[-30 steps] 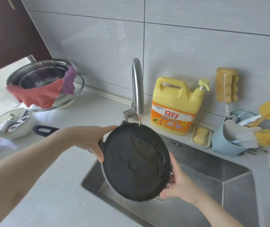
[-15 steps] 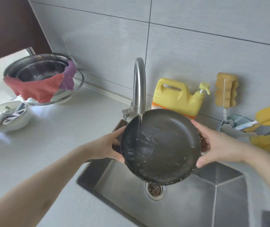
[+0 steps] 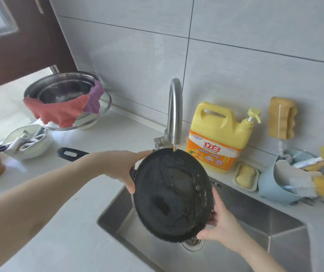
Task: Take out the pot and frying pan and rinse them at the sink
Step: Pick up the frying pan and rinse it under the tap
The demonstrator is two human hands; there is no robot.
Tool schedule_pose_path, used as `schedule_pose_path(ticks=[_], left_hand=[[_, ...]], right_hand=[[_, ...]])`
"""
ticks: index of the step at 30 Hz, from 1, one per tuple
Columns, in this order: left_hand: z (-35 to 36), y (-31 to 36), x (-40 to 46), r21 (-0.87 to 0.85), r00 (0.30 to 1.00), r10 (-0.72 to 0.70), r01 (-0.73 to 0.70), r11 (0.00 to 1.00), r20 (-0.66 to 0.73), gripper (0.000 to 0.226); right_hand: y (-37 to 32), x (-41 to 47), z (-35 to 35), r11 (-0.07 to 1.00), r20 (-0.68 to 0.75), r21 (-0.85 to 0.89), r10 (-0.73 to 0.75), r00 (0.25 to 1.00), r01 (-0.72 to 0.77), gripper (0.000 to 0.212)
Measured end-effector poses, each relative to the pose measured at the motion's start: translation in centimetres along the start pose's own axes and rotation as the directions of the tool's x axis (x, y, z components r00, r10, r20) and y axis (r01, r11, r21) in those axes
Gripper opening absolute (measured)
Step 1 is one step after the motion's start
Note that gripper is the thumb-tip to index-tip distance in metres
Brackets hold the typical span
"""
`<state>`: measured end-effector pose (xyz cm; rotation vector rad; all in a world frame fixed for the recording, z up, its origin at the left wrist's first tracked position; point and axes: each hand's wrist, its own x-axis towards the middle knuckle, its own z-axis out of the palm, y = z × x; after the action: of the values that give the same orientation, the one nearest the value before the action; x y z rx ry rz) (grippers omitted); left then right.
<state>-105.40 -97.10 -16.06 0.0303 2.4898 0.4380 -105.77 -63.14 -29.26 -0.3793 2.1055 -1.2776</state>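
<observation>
Over the steel sink (image 3: 259,238) I hold a black frying pan (image 3: 169,199) tilted on edge, its dark wet face toward me. My left hand (image 3: 118,165) grips the rim where the black handle (image 3: 68,154) joins; the handle sticks out left over the counter. My right hand (image 3: 222,222) holds the lower right rim, fingers behind the pan. A thin stream from the faucet (image 3: 174,107) lands on the pan's top edge. A steel pot (image 3: 63,93) sits at the back left on the counter, with red and purple cloths draped over its rim.
A yellow detergent jug (image 3: 220,138), a soap dish (image 3: 246,175) and a blue caddy (image 3: 275,185) with brushes and sponges line the sink's back edge. A white bowl (image 3: 29,144) with utensils stands on the left counter. The drain (image 3: 193,242) shows below the pan.
The pan has turned from showing its shiny inside to a dark matte face and dropped lower in the sink. My right hand slid from the right rim to the lower right rim.
</observation>
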Motion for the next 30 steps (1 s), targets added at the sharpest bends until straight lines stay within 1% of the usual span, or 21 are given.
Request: schedule_pose_path(ticks=[3,6,8,11,13,16,19,21,23,26,28,30], left_hand=[[1.0,0.4,-0.1,0.039,0.995,-0.027,0.031,0.999,-0.092,0.119],[3.1,1.0,0.6,-0.035,0.988,0.001,-0.007,0.999,-0.154,0.118],[4.4,1.1,1.5,-0.11,0.987,0.022,-0.04,0.993,-0.157,0.12],[6.4,1.0,2.8,-0.279,0.996,0.06,-0.078,0.957,-0.073,0.123],[7.1,1.2,3.1,-0.385,0.995,0.101,-0.092,0.918,0.003,0.119],[7.2,1.3,3.0,-0.436,0.986,0.143,-0.09,0.895,0.091,0.112],[6.3,1.2,2.5,-0.404,0.982,0.149,-0.091,0.91,0.115,0.108],[5.6,1.5,2.0,-0.353,0.986,0.137,-0.096,0.931,0.092,0.113],[5.0,2.1,1.6,-0.254,0.995,0.095,-0.082,0.964,0.039,0.118],[4.7,3.6,1.4,-0.047,0.993,0.087,-0.091,0.995,-0.079,0.117],[4.9,4.7,1.5,0.05,0.981,0.094,-0.086,0.995,-0.169,0.113],[5.5,5.4,1.9,0.086,0.963,0.068,-0.047,0.995,-0.259,0.116]], right_hand=[[0.3,0.5,-0.3,0.999,-0.075,-0.041,-0.003,0.997,-0.001,0.149],[-0.3,0.1,-2.7,0.991,-0.089,-0.131,-0.034,0.995,0.022,0.147],[-1.0,-0.5,-4.6,0.982,-0.066,-0.189,-0.02,0.998,0.008,0.147],[-1.9,-1.5,-7.1,0.962,0.011,-0.27,0.03,1.0,-0.026,0.146],[-2.4,-2.3,-8.1,0.962,0.063,-0.272,0.032,0.998,-0.014,0.141],[-2.5,-3.2,-8.3,0.963,0.123,-0.268,0.07,0.99,-0.035,0.134],[-0.9,-3.5,-7.1,0.958,0.092,-0.253,0.161,0.983,-0.133,0.147],[0.5,-3.4,-5.8,0.956,0.048,-0.254,0.162,0.986,-0.145,0.152],[1.6,-3.1,-4.5,0.96,-0.022,-0.237,0.151,0.988,-0.152,0.154],[2.6,-2.7,-3.8,0.972,-0.106,-0.198,0.109,0.988,-0.129,0.153],[2.8,-2.4,-4.1,0.968,-0.184,-0.232,0.047,0.982,-0.09,0.152],[2.6,-2.4,-4.8,0.954,-0.262,-0.293,-0.022,0.965,-0.058,0.15]])
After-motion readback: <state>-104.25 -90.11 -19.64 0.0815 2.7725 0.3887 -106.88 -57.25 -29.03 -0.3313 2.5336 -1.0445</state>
